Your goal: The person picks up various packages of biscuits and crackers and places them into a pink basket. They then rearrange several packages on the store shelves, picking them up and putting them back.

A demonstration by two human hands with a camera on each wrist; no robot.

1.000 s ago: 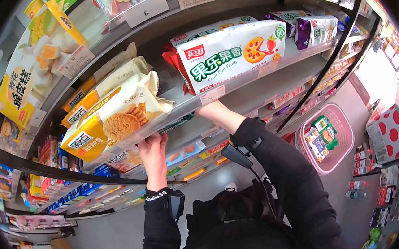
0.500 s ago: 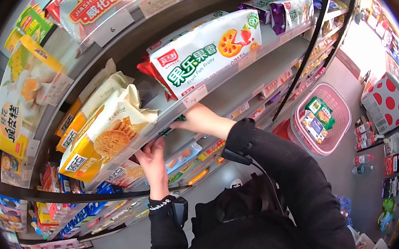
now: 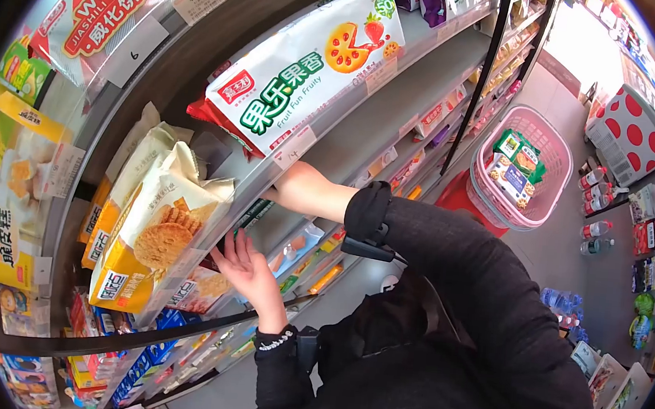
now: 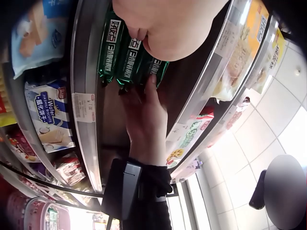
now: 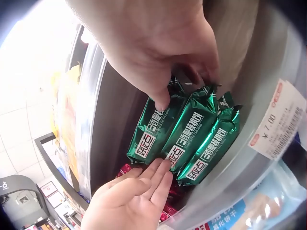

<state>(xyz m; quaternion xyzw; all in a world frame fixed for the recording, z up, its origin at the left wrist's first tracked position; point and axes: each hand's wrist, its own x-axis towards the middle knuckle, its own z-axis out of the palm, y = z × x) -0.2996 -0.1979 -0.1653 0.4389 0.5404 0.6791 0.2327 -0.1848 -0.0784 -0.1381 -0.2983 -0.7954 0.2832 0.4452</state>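
Three green foil biscuit packs (image 5: 189,129) lie side by side on a shelf below the top display. My right hand (image 5: 163,48) reaches in and grips the end of one pack, its thumb (image 5: 162,100) pressed on the foil. At the packs' other end my left hand (image 5: 129,201) holds its fingers straight, palm up, with the fingertips right at the wrappers. The left wrist view shows my left hand (image 4: 172,24) large and close, overlapping the packs. In the head view the shelf edge hides most of my right hand (image 3: 301,189), while my left hand (image 3: 247,275) shows below the edge.
Red packs (image 5: 169,211) sit beside the green ones. Yellow biscuit bags (image 3: 160,244) and a white fruit biscuit pack (image 3: 300,70) stand on the shelf above. A price tag (image 5: 278,120) hangs on the shelf lip. A pink basket (image 3: 561,159) holding packs stands right.
The head view has shifted, and the shelf goods sit farther left in it. My right hand has moved left toward the green packs. My left hand's fingers have straightened and spread.
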